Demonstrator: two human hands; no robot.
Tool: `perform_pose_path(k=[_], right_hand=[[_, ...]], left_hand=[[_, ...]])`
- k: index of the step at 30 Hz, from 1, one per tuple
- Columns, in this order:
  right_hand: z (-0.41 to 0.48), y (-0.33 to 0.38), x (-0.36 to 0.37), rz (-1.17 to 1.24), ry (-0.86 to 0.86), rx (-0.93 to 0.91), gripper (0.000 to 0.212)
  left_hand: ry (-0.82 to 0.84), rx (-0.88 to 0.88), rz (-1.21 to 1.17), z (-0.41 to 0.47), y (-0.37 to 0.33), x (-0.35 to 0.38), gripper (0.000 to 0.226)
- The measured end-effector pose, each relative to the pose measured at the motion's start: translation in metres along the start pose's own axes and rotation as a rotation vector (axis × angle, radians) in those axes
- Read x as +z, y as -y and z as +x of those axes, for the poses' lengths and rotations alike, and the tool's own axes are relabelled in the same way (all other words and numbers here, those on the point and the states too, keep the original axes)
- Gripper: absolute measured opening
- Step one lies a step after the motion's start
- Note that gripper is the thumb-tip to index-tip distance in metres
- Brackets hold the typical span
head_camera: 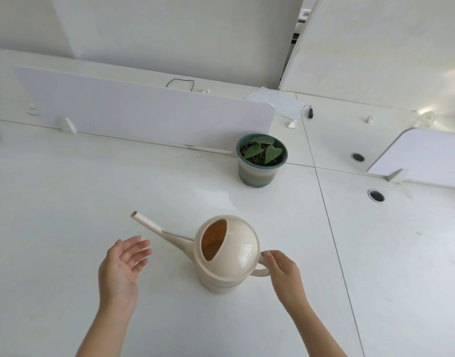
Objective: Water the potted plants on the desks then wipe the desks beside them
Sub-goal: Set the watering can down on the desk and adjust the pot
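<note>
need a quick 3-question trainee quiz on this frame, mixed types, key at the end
1. True or false: the can lies on its side.
2. The spout points: A) to the person's left, B) to their right, C) straight back at them.
3. Fill in: the ___ hand is at the handle.
Key: 1 false, it stands upright on the desk. 2 A. 3 the right hand; the left hand hovers open, off the can.
</note>
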State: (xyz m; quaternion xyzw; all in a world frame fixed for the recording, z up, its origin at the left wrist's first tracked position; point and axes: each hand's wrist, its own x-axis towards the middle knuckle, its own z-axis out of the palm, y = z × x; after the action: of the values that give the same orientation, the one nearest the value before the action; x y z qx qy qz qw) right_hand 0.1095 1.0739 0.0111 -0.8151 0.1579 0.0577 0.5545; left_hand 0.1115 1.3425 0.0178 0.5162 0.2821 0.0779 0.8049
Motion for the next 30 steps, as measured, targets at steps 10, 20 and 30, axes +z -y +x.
perform_pose_path(k=[10,20,30], right_hand=[[-0.02,-0.03,0.037,-0.142,-0.094,-0.102,0.017],[-0.026,-0.041,0.032,0.066,-0.076,-0.043,0.022],[-0.04,-0.042,0.022,0.112,0.011,-0.021,0.023]], left_hand=[[0.123,-0.179,0.016,0.025,0.017,0.016,0.049],[0.324,-0.188,-0.033,0.025,0.014,0.022,0.046],[0.307,-0.107,-0.026,0.004,0.013,0.022,0.043]])
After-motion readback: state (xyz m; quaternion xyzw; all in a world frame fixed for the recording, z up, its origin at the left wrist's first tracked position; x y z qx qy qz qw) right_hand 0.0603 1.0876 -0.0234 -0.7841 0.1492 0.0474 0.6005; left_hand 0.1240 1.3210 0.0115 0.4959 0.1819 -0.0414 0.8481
